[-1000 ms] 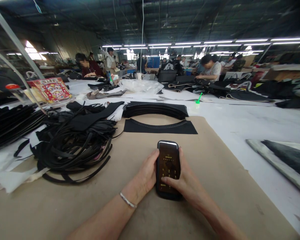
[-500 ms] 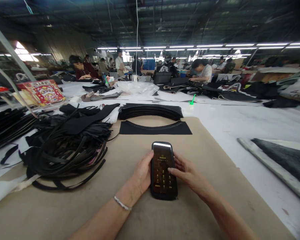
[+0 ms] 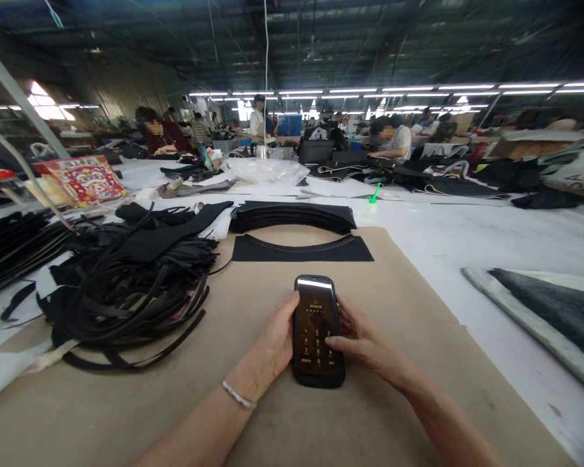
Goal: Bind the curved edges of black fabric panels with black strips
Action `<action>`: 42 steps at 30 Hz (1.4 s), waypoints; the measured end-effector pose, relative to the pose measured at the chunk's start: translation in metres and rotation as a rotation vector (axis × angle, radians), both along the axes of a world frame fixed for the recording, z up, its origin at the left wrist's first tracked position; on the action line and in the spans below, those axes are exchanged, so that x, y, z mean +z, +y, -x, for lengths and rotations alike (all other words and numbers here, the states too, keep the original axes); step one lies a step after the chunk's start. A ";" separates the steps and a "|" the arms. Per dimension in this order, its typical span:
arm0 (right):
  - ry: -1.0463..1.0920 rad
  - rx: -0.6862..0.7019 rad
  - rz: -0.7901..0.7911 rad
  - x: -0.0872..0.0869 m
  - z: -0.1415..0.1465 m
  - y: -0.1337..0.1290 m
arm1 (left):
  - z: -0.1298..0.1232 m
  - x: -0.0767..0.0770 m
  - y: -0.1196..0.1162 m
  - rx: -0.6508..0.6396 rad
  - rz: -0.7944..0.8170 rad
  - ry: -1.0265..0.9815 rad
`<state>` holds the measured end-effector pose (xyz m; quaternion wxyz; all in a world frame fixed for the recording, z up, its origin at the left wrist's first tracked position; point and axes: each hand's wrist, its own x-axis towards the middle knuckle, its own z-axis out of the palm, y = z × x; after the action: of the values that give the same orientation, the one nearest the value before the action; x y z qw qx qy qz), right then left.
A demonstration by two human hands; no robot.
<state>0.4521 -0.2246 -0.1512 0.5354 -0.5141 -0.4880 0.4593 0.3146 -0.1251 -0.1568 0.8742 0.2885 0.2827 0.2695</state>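
Note:
A black smartphone (image 3: 318, 334) shows a number keypad on its dark screen. My left hand (image 3: 275, 337) grips its left edge, with a light bracelet on the wrist. On the other side my right hand (image 3: 357, 331) holds the right edge, its thumb over the right part of the keypad. Beyond the phone, a black piece with a curved upper edge (image 3: 304, 253) lies flat on brown paper (image 3: 418, 311). Behind that piece sits a stack of similar black curved pieces (image 3: 292, 216).
Black strips (image 3: 126, 305) are heaped at the left. A red patterned box (image 3: 90, 179) stands behind them. A green-tipped bottle (image 3: 374, 194) is beyond the paper. At the right lies a dark slab (image 3: 555, 318). People work at tables farther back.
My right thumb has moved slightly down and left over the keypad. A standing person in the background has shifted to the right.

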 end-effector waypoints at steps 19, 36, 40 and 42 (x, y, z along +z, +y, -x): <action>-0.037 0.086 0.029 0.010 0.000 -0.006 | 0.000 -0.003 0.000 -0.016 -0.035 -0.017; -0.098 -0.113 0.048 0.009 -0.001 -0.002 | 0.000 -0.001 -0.001 -0.028 -0.010 -0.020; -0.087 -0.131 0.067 0.006 -0.002 -0.001 | 0.000 -0.002 -0.001 -0.007 0.021 -0.027; -0.074 -0.119 0.064 0.006 -0.002 0.000 | 0.000 -0.004 0.000 -0.008 0.025 -0.038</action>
<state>0.4539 -0.2251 -0.1453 0.5264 -0.5756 -0.4611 0.4230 0.3150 -0.1253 -0.1605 0.8840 0.2736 0.2683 0.2676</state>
